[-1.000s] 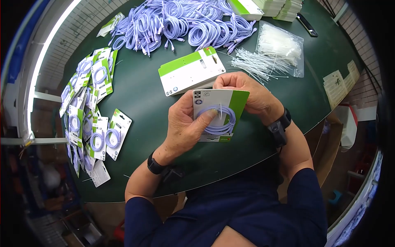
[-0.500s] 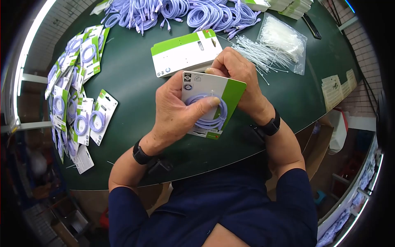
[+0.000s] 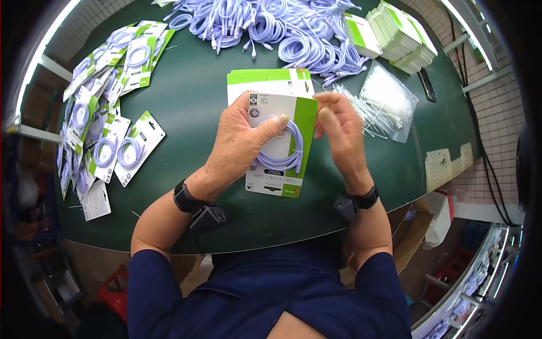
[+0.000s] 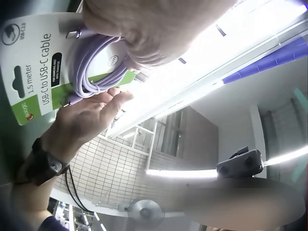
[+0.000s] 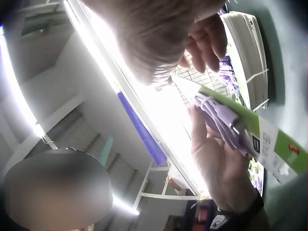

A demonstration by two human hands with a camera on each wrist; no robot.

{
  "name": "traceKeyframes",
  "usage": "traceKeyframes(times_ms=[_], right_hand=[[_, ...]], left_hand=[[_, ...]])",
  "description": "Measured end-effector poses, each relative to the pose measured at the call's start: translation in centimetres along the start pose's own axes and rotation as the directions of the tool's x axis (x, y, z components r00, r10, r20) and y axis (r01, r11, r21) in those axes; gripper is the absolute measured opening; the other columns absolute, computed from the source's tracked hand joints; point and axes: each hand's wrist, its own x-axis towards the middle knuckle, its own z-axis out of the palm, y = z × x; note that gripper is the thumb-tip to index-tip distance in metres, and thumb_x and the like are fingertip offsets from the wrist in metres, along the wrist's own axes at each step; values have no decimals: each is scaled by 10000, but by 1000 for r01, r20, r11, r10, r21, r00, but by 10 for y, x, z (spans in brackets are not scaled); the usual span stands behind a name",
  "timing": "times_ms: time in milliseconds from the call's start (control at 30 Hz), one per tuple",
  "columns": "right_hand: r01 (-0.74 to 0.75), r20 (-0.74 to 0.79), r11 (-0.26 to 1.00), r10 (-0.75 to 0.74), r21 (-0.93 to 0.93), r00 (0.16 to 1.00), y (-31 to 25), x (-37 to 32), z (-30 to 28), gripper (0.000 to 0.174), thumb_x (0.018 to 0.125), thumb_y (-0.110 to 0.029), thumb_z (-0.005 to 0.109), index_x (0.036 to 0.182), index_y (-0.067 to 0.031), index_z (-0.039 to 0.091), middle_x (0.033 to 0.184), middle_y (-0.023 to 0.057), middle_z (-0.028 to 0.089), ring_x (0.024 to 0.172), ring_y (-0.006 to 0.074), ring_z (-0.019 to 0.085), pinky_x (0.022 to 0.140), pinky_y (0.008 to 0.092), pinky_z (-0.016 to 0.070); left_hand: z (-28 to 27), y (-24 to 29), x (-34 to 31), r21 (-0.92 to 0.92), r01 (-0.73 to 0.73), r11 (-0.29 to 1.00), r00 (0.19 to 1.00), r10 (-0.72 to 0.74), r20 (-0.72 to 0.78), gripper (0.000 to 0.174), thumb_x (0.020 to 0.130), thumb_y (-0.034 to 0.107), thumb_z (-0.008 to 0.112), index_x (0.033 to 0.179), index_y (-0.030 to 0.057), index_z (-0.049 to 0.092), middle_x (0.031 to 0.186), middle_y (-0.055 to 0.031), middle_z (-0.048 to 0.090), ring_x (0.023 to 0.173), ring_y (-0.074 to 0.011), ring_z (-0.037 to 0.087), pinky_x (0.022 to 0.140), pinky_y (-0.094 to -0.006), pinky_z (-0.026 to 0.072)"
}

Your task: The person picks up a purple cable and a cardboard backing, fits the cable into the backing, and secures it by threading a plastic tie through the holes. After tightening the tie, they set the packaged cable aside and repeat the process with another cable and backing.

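Note:
In the head view my left hand [image 3: 231,138] holds a white and green cable card [image 3: 274,105] upright over the table. Its thumb presses a coil of lilac USB-C cable [image 3: 275,165] against the printed front; the fingers go behind the card. My right hand [image 3: 343,127] is just right of the card's green edge, fingers loosely bent and nothing visible in them. The right wrist view has the card [image 5: 269,137] nearly edge-on, with thin white tie ends [image 5: 255,75] showing past it. Behind the held card lies a stack of blank cards [image 3: 240,79], partly hidden.
Carded cables [image 3: 107,144] are heaped at the left. Loose lilac cable coils [image 3: 305,48] lie at the back. White cable ties [image 3: 367,116] spread beside their plastic bag [image 3: 389,96]. More card stacks [image 3: 398,37] and a black knife-like tool [image 3: 427,85] are at the back right.
My right hand has come away from behind the card's top edge to its right side. The card has turned more face-on, still in my left hand. The head view has shifted.

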Motion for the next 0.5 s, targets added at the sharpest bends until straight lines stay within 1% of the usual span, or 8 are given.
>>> traceKeyframes(times_ms=[67, 100, 200, 267, 300, 400, 433, 500], right_hand=[[-98, 304, 995, 102, -30, 947, 3, -5, 7, 415, 1131, -271, 582, 1404, 42, 585, 1134, 65, 726, 1031, 90, 650, 893, 260, 537], [-86, 301, 996, 90, -28, 949, 3, -5, 10, 415, 1131, -271, 582, 1404, 42, 585, 1134, 65, 726, 1031, 90, 650, 893, 260, 537], [-231, 394, 972, 227, -37, 891, 0, -6, 15, 461, 1139, -326, 578, 1417, 41, 586, 1223, 84, 731, 1078, 112, 655, 931, 282, 539], [-211, 356, 977, 201, -10, 913, 1, -8, 15, 468, 1137, -337, 583, 1414, 40, 588, 1224, 84, 732, 1082, 111, 655, 936, 280, 536], [-203, 330, 979, 187, 15, 926, 1, -8, 15, 475, 1135, -347, 588, 1412, 40, 591, 1225, 85, 733, 1086, 109, 655, 940, 277, 534], [-154, 260, 987, 134, 56, 956, -3, -6, 14, 482, 1132, -361, 594, 1402, 39, 597, 1213, 80, 733, 1076, 103, 650, 936, 273, 530], [-127, 231, 990, 109, 64, 967, -5, -6, 13, 481, 1132, -364, 595, 1395, 38, 601, 1202, 75, 732, 1062, 99, 646, 927, 271, 529], [-95, 189, 993, 79, 76, 979, -7, -6, 9, 481, 1131, -368, 596, 1388, 38, 604, 1190, 69, 731, 1047, 94, 642, 919, 269, 528]], left_hand=[[-3, 0, 2, 16, -55, 998, 998, 55, -5, 345, 998, 73, 733, 1301, -24, 598, 1189, -122, 741, 1033, -154, 722, 905, -321, 607], [-3, 0, 4, 30, -93, 995, 996, 93, -5, 372, 1009, 67, 717, 1338, -29, 574, 1213, -128, 729, 1058, -159, 714, 923, -323, 602], [-3, 0, 4, 40, -137, 990, 991, 137, -1, 440, 1023, 57, 693, 1415, -38, 515, 1272, -146, 688, 1123, -174, 689, 961, -332, 588], [-2, 2, 4, 28, -152, 988, 988, 153, -25, 523, 1031, 48, 675, 1492, -45, 447, 1342, -170, 631, 1201, -191, 653, 1002, -344, 571], [-1, 3, 3, 35, -161, 986, 987, 161, -6, 523, 1031, 48, 675, 1492, -45, 447, 1342, -170, 631, 1201, -191, 653, 1002, -344, 571], [2, 4, -1, 173, -338, 925, 940, 342, 7, 665, 1010, 22, 688, 1577, -32, 345, 1400, -175, 552, 1264, -211, 607, 1020, -363, 556], [3, 4, -1, 176, -343, 923, 939, 344, 24, 665, 1010, 22, 688, 1577, -32, 345, 1400, -175, 552, 1264, -211, 607, 1020, -363, 556], [4, 4, -3, 398, -478, 783, 868, 489, 81, 662, 970, 15, 737, 1556, 15, 428, 1393, -173, 535, 1250, -228, 611, 1001, -368, 557]])
